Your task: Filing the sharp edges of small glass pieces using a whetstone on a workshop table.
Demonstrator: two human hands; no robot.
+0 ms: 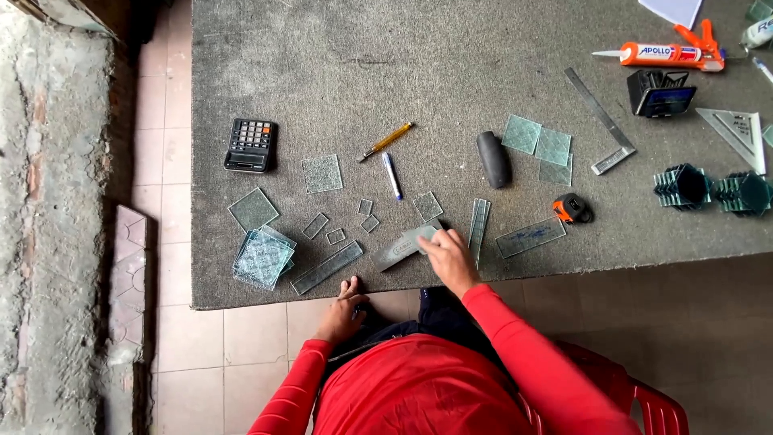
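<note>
right hand (448, 256) holding, seemingly, a grey blade (400, 248) | left hand (345, 310) loosely curled on table edge (266, 302)

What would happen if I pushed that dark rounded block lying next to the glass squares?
The dark rounded block would probably slide rather than roll far, since it lies lengthwise on the rough grey mat. It looks solid, so likely stiff and a bit heavy. It might bump the glass squares beside it.

Grey felt table (451, 64), glass pieces (322, 173), calculator (250, 145)
</note>
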